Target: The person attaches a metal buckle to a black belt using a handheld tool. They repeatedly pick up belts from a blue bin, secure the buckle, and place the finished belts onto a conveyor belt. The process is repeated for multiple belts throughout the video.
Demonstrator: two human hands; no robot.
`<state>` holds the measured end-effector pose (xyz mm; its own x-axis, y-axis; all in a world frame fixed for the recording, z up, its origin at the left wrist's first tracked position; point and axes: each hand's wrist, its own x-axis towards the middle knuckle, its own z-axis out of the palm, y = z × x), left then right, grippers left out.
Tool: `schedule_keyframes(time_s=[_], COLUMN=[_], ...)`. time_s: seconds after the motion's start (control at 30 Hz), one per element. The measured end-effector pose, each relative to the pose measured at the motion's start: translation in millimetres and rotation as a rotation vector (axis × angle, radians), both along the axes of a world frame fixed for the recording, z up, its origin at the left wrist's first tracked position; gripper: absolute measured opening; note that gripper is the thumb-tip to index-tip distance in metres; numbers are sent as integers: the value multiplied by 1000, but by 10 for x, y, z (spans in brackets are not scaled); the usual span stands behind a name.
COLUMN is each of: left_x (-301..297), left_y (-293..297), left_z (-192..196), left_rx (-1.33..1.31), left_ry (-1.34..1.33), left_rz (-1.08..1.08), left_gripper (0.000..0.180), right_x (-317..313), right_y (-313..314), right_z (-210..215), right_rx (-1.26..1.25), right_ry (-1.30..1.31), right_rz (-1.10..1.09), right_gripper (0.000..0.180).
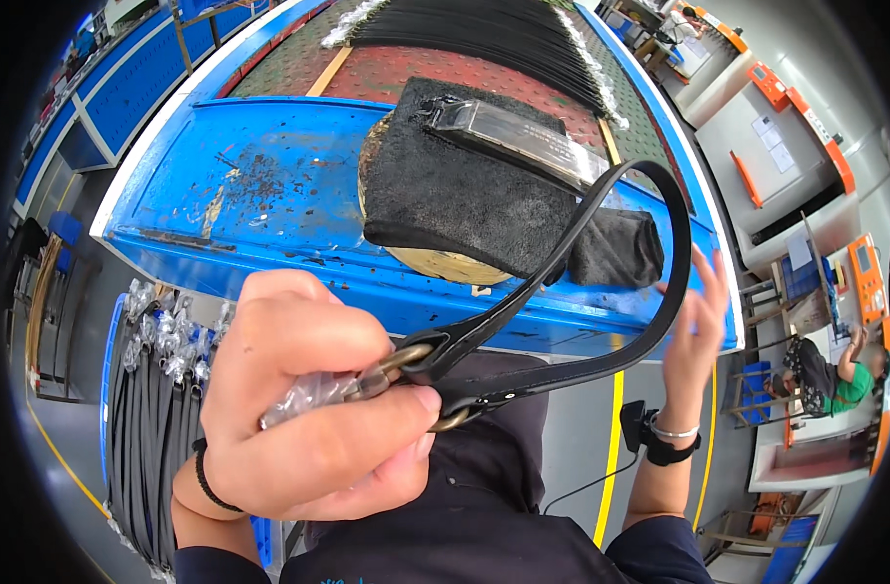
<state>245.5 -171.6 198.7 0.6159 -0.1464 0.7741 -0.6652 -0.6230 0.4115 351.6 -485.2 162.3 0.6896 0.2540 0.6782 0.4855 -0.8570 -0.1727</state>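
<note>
My left hand is closed around the brass buckle of a black leather belt, along with a crumpled bit of clear plastic wrap. The belt loops up and to the right in an arc. Its far side runs against the fingers of my right hand, which is raised with fingers spread, close to the blue table edge. A black wristband sits on that wrist.
A blue work table lies ahead with a black towel over a round wooden block and a clear flat package on top. Many black belts are laid out farther back. More belts hang at lower left. A seated person is at right.
</note>
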Motion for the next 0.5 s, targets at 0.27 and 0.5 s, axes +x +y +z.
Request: schedule_keyframes(time_s=[0.27,0.5], left_x=[98,87], left_y=[-138,-156], left_z=[-21,-4], left_rx=[28,19], left_ry=[27,33], left_rz=[-55,-74], left_gripper=[25,25], right_x=[-618,-581], right_y=[531,732], right_z=[454,466], right_rx=[217,59], right_ry=[175,242], right_rz=[599,673], right_gripper=[47,55])
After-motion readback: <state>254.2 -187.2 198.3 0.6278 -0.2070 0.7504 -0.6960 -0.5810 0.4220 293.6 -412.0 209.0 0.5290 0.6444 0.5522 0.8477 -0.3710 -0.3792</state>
